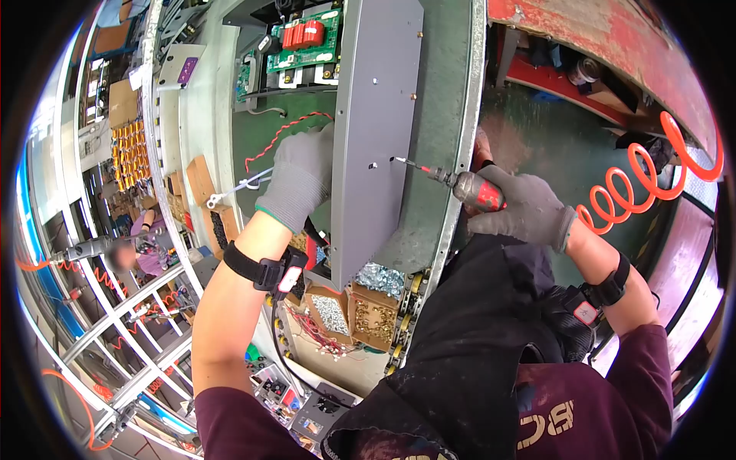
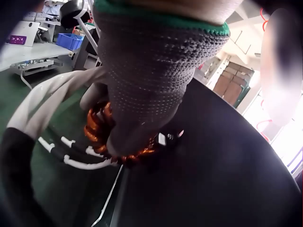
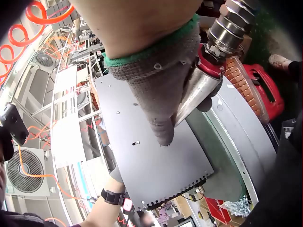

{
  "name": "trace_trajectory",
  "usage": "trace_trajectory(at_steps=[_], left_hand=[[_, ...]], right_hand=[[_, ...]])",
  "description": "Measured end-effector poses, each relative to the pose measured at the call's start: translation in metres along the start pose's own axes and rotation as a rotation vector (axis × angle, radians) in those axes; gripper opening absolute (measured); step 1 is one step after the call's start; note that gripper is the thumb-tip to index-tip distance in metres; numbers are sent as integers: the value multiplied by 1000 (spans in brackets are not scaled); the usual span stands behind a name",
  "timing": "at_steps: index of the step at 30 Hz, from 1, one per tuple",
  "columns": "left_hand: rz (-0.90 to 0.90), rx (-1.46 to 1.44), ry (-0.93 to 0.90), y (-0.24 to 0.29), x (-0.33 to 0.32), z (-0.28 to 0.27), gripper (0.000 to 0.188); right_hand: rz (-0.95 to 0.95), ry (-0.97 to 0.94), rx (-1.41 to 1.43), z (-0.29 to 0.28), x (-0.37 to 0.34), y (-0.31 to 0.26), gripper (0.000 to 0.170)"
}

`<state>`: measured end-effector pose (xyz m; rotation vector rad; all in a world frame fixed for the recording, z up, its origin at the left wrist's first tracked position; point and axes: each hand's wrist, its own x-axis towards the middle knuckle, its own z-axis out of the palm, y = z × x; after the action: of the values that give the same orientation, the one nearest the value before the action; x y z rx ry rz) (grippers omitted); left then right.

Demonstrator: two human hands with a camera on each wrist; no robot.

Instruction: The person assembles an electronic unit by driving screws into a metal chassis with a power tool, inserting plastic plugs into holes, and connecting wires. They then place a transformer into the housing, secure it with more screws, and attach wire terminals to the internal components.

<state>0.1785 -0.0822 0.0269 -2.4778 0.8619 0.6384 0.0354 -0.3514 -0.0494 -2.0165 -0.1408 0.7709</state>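
A tall grey metal panel (image 1: 376, 84) stands on edge on the green work surface. Behind it, my gloved left hand (image 1: 297, 172) reaches in with its fingertips hidden in the head view. The left wrist view shows those fingers gripping a copper-wound coil (image 2: 96, 130) against the panel's dark inner face, with thick white leads (image 2: 59, 90) beside it. My gloved right hand (image 1: 529, 205) grips a red and silver air screwdriver (image 1: 477, 192). Its thin bit (image 1: 410, 162) points left, the tip right at a small hole in the panel's outer face.
A green circuit board (image 1: 326, 38) with red parts sits beyond the panel. Cardboard boxes of screws (image 1: 374, 318) stand near my body. A coiled orange air hose (image 1: 613, 199) hangs at right. Twisted red wire (image 1: 287, 126) runs by my left hand. Another person (image 1: 149, 241) is at far left.
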Motion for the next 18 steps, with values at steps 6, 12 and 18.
trace_trajectory(at_steps=[6,12,18], left_hand=[[-105,-10,-20,5,1,-5,33],[45,-22,-7,-5,7,-4,34],[64,44,-92,-7,10,-2,36]], right_hand=[[0,-20,36,0,3,-1,55],[-13,25,-76,1,8,-6,57],[-51,116,-223,1,8,-12,61]])
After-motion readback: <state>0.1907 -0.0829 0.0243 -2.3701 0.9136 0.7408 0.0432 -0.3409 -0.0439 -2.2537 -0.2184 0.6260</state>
